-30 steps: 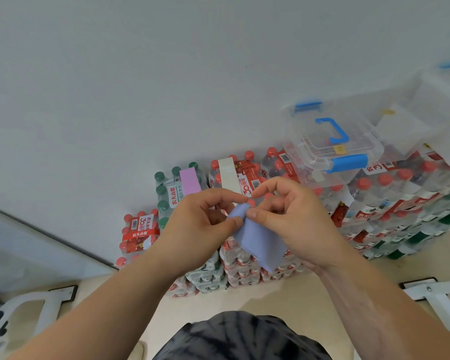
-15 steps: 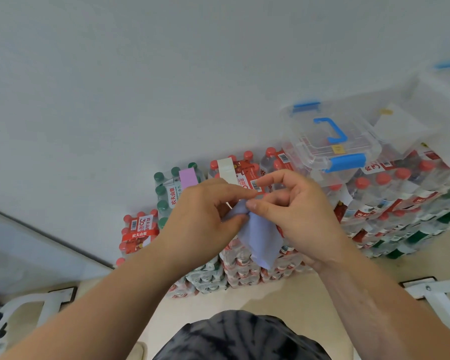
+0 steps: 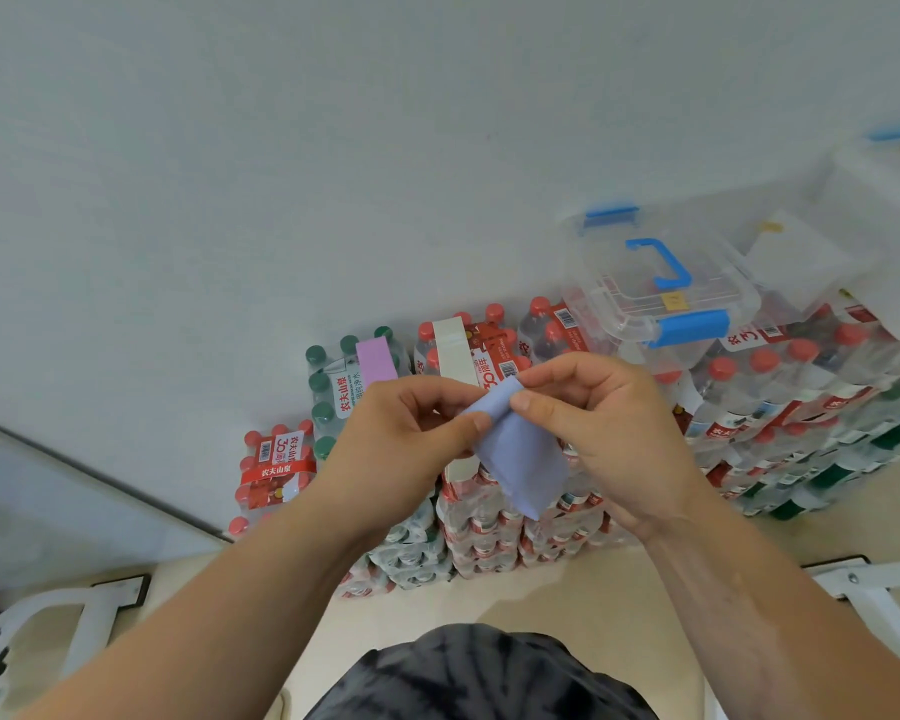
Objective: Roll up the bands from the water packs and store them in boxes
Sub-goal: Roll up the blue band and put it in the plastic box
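Note:
A light blue band (image 3: 521,454) is held up in front of the stacked water packs (image 3: 468,517). Its top end is curled into a small roll and the rest hangs down. My left hand (image 3: 401,439) pinches the left end of the roll between thumb and fingers. My right hand (image 3: 598,418) pinches the right end the same way. A pink band (image 3: 375,360) lies across a green-capped pack and a white band (image 3: 450,350) across a red-capped pack. A clear box with blue latches and handle (image 3: 655,283) stands shut on the packs at the right.
More clear boxes (image 3: 874,200) are stacked at the far right against the white wall (image 3: 333,148). White metal frame legs stand on the beige floor at the lower left (image 3: 48,631) and lower right (image 3: 874,589).
Both hands have turned the band's top end, so the roll has grown and now sticks out between the thumbs. The hanging tail is shorter.

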`<state>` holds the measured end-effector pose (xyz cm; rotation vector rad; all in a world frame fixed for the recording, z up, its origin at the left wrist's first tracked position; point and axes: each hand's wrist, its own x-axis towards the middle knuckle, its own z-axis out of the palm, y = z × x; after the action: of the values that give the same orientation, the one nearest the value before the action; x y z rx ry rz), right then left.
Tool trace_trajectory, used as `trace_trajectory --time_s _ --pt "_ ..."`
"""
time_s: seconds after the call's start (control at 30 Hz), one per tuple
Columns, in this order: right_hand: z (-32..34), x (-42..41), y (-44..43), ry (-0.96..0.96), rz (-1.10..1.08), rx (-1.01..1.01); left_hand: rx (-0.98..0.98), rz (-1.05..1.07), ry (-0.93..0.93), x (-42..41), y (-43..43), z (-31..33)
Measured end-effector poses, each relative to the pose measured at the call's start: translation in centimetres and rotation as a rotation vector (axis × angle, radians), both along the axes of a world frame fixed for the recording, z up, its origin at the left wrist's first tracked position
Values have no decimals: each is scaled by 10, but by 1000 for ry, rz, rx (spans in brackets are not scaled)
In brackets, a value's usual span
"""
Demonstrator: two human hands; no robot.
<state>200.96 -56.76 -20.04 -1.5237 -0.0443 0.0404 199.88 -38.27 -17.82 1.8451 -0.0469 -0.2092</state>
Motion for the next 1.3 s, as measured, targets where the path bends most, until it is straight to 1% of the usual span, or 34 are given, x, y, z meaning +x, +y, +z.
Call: trace_trajectory --time_s 0.13,0.27,0.43,0.63,0.73,0.8,0.87,0.97,1.07,1.3 --pt "0 0 5 -8 -62 -11 -21 33 -22 -1 -2 0" --pt "1 -1 7 -10 -99 11 -101 76 -21 0 -5 -1" --pt "-1 -3 14 -6 -173 -23 -183 97 -25 0 -9 0" --pt "-3 -6 18 -44 -234 34 -259 136 -11 2 -13 -4" --pt "-6 -5 24 -55 -299 80 -215 209 -60 3 -20 -8" --pt "-8 -5 26 -51 -326 127 -223 247 -71 2 -23 -10" --pt "-8 -6 27 -47 -331 160 -254 252 -60 1 -24 -10" --pt "-9 -5 26 -10 -304 186 -223 234 -83 4 -20 -9" --pt "-10 -6 23 9 -256 150 -224 224 -78 6 -16 -7" --pt "-10 -7 19 -46 -266 77 -285 179 -19 7 -15 -8"
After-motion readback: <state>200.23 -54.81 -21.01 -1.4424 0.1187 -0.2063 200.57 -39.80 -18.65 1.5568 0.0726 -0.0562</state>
